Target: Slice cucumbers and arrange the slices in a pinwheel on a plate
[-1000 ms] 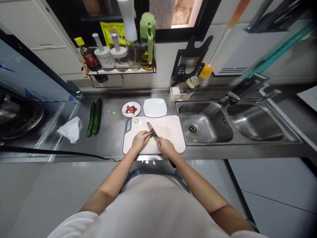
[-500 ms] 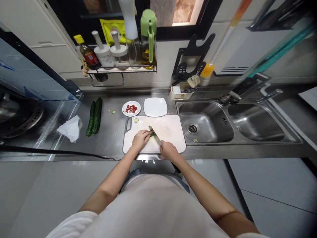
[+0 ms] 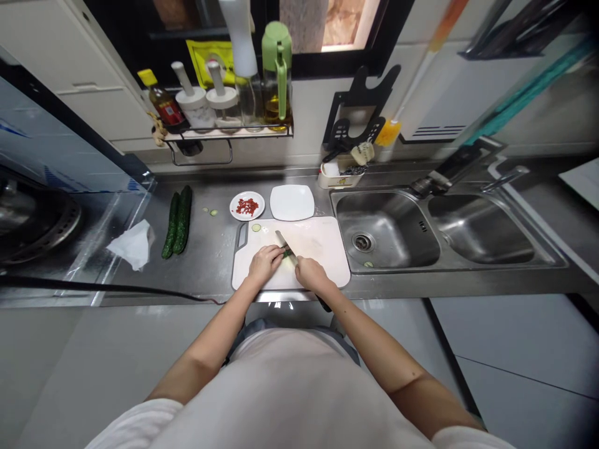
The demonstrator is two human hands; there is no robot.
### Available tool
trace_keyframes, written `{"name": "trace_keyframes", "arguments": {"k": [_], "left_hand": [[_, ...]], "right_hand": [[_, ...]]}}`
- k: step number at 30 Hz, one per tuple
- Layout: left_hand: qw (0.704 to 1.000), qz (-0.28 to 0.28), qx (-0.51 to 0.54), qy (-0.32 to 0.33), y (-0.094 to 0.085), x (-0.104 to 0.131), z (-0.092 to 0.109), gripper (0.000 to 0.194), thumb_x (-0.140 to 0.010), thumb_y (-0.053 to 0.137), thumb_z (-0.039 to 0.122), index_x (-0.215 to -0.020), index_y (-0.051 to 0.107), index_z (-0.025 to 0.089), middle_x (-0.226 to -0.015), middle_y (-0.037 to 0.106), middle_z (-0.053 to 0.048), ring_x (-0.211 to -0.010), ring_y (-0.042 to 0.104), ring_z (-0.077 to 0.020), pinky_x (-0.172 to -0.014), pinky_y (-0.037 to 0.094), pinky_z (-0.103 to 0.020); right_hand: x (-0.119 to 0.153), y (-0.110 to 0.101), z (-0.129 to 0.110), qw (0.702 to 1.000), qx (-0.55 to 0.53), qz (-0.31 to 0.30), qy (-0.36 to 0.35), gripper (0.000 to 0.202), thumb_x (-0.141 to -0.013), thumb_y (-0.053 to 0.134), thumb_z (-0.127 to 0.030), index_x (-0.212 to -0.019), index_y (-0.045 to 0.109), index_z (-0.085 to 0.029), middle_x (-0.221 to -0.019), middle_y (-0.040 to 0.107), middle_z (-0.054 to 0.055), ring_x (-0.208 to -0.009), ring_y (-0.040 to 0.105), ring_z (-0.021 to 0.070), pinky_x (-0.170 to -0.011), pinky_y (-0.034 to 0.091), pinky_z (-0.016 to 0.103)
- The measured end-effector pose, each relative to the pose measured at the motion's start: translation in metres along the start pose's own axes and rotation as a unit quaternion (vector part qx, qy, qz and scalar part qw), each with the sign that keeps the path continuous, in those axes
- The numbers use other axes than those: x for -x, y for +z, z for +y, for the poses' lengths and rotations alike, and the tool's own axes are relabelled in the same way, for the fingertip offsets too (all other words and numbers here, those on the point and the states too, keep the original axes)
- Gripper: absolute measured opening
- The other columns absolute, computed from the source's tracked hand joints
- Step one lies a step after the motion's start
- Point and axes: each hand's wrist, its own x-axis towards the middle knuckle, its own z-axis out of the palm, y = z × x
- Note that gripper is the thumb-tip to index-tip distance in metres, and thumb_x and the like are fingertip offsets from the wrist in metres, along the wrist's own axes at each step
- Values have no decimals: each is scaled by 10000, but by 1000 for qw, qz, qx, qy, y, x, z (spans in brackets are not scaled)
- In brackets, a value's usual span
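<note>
My right hand [image 3: 311, 274] is closed round the handle of a kitchen knife [image 3: 283, 239], whose blade points away and to the left over the white cutting board [image 3: 322, 240]. Under the blade shows a dark green piece of cucumber [image 3: 287, 252], partly covered by fingers. My left hand [image 3: 264, 262] presses its curled fingers on that cucumber, close beside the blade. One pale cucumber slice [image 3: 256, 228] lies near the board's upper left corner. Just behind the board stand a small plate [image 3: 233, 207] of chopped red pieces and a white square plate [image 3: 292, 202].
Two whole cucumbers [image 3: 177, 221] lie left of the board, near a crumpled white tissue [image 3: 132, 244]. A double sink [image 3: 393, 227] with a faucet is on the right. Bottles and jars stand on a wall rack [image 3: 219, 132]. A black cable [image 3: 140, 289] runs along the counter's front edge.
My right hand and the knife have moved slightly forward and left, across the cucumber. My left hand stays about in place. The whole view has shifted a little.
</note>
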Motion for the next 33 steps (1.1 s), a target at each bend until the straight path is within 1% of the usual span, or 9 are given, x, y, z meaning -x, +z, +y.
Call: {"name": "trace_keyframes", "arguments": {"k": [3, 8, 11, 17, 22, 25, 33], "left_hand": [[1000, 0, 1, -4, 0, 0, -1, 229, -926, 532, 259, -1086, 695, 236, -1056, 676, -57, -997, 601, -183, -889, 495, -331], [1000, 1, 10, -7, 0, 1, -1, 228, -930, 527, 264, -1083, 694, 238, -1058, 682, -51, -998, 602, -183, -895, 492, -329], [1000, 3, 13, -11, 1, 1, 0, 227, -930, 528, 264, -1084, 692, 235, -1052, 685, -50, -1003, 603, -185, -903, 489, -332], [1000, 3, 11, -9, 1, 0, 0, 215, -930, 525, 255, -1065, 690, 227, -1044, 684, -52, -999, 602, -183, -893, 490, -326], [1000, 5, 8, -3, 1, 0, 0, 212, -925, 530, 247, -1063, 690, 224, -1043, 680, -57, -998, 599, -184, -893, 490, -326], [1000, 4, 7, -2, 0, 0, 0, 214, -928, 526, 248, -1064, 689, 220, -1041, 682, -56, -997, 600, -183, -892, 491, -325], [1000, 6, 14, -7, 0, 0, 1, 207, -928, 529, 257, -1051, 693, 229, -1045, 684, -46, -996, 601, -182, -892, 488, -321]], "right_hand": [[3, 0, 1, 1000, 1, -7, 1, 294, -946, 365, -176, -1143, 578, -123, -1050, 683, 163, -995, 645, 241, -785, 437, 292], [17, -3, 2, 999, 10, -40, 21, 296, -947, 367, -174, -1144, 583, -129, -1053, 681, 166, -987, 646, 243, -781, 435, 292], [20, -3, 3, 999, 13, -43, 21, 299, -944, 366, -173, -1140, 586, -125, -1052, 681, 171, -989, 646, 249, -777, 439, 301], [10, -1, 2, 1000, 2, -21, 8, 308, -925, 374, -161, -1131, 599, -120, -1064, 682, 173, -992, 647, 249, -792, 446, 304], [-5, -2, -6, 1000, -1, -8, 8, 335, -924, 375, -156, -1176, 592, -113, -1085, 681, 171, -1019, 643, 249, -806, 449, 301], [-8, -2, -9, 1000, -1, -5, 11, 337, -928, 382, -161, -1192, 586, -115, -1095, 679, 167, -1031, 641, 244, -810, 447, 290], [13, 3, 3, 999, 9, -30, 14, 305, -927, 381, -169, -1130, 603, -117, -1054, 686, 168, -982, 651, 248, -775, 452, 296]]}}
